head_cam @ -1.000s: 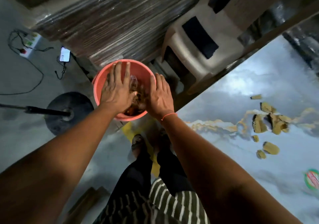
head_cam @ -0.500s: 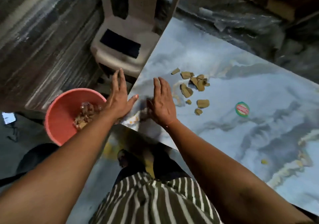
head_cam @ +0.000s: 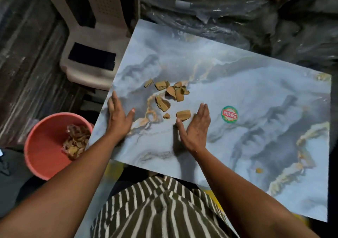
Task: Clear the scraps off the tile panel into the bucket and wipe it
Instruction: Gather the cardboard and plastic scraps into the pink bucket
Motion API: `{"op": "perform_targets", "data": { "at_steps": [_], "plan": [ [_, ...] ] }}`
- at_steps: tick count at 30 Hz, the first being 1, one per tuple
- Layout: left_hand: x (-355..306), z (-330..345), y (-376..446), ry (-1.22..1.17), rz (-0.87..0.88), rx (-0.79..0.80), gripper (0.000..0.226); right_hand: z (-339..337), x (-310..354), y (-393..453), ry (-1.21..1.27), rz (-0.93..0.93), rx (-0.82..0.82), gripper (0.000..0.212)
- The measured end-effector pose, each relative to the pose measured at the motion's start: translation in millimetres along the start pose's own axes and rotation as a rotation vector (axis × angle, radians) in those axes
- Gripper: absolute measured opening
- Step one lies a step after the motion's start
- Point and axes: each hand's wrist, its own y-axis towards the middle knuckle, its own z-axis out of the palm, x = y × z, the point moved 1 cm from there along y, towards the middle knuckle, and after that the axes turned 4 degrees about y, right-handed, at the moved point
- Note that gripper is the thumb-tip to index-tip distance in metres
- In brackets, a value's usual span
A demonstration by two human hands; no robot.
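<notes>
Both my hands lay flat and empty on the tile panel, fingers straight: the left hand near its edge, the right hand just beside the scraps. The bucket, on the floor beside the panel, already held some scraps; by my reckoning a cluster, one stray bit and the wiping remained. A round sticker marked the glossy marbled surface. A plastic chair and wrapped goods crowded the dim room.
</notes>
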Motion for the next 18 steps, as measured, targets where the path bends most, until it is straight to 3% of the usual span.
{"op": "perform_targets", "data": {
  "at_steps": [5,9,14,18],
  "plan": [
    [-6.2,19.5,26.1,0.134,0.167,0.099,0.085,17.7,12.4,6.6,-0.159,0.017,0.039,0.108],
    [-42.6,27.8,60.0,0.198,0.27,0.16,0.076,23.2,34.0,35.6,-0.06,0.054,-0.003,0.098],
    [-64.4,37.2,97.1,0.356,0.425,0.337,0.084,26.3,45.8,86.2,0.044,0.042,0.003,0.085],
    [-75.8,42.0,102.7,0.442,0.542,0.476,0.103,21.8,53.3,116.1,0.14,-0.097,0.078,0.073]
  ]
}}
